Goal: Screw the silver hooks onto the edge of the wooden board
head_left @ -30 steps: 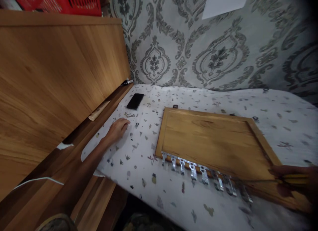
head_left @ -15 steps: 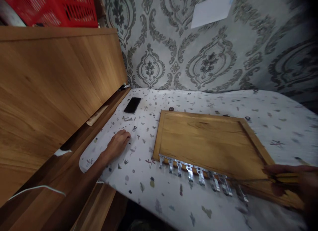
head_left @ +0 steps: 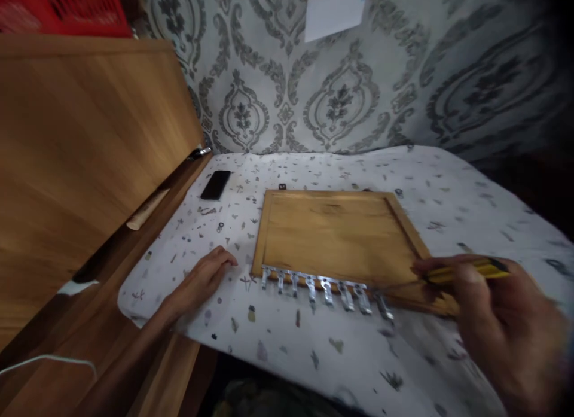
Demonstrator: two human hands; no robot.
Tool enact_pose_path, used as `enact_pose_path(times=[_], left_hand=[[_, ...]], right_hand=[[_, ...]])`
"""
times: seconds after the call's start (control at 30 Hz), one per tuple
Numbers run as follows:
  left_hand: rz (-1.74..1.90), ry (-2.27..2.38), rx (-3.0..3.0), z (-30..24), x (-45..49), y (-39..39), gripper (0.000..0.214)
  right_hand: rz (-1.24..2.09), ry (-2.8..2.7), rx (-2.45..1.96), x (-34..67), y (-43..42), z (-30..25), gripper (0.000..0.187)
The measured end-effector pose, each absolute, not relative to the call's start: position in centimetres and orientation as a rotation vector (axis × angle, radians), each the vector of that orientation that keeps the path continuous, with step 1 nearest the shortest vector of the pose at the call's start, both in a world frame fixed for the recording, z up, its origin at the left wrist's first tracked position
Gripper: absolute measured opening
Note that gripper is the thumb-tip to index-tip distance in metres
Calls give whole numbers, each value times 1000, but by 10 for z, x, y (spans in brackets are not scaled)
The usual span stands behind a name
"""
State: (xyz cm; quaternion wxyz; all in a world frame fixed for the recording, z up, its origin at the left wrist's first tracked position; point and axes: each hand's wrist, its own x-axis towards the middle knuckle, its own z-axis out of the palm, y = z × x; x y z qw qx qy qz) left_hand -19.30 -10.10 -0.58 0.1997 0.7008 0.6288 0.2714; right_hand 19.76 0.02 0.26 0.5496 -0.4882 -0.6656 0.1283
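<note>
My right hand (head_left: 497,321) is wrapped round the yellow-and-black handle of a screwdriver (head_left: 466,271). Its thin shaft points left, toward a row of shiny metal hooks (head_left: 313,287) along the near edge of a framed wooden board (head_left: 332,231). The rightmost metal hook (head_left: 384,307) lies close to the blurred screwdriver tip; whether they touch I cannot tell. The board lies flat on a white patterned cloth (head_left: 273,339). My left hand (head_left: 208,276) rests on the cloth left of the board, holding nothing, its fingers loosely stretched out.
A black phone (head_left: 216,185) lies at the back left, with a small chain-like item (head_left: 207,211) near it. Along the left stands a wooden cabinet side (head_left: 89,124) with a red basket (head_left: 85,10) on top. A patterned wall (head_left: 287,94) closes off the back.
The view has shifted to the right, so things sit further left. More of my right hand and the screwdriver shows beside the hooks. My left hand's fingers have stretched out a little.
</note>
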Motion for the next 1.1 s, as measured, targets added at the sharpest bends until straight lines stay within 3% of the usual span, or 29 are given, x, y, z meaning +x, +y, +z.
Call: enact_pose_path(times=[0.1,0.4,0.8,1.1], left_hand=[[724,1574,1816,3,-177,-99,30],[810,1346,1248,4,-135,-91,40],[770,1276,1663,51,-66,-44,20],[642,1014,1968,25,2,14,18]], right_hand=[[457,-1565,-1172,196,-1,5,46],[509,-1566,-1077,193,-3,5,47],[610,-1581,-1015,194,-6,2,42],[622,-1607,-1055,199,-8,-5,42]])
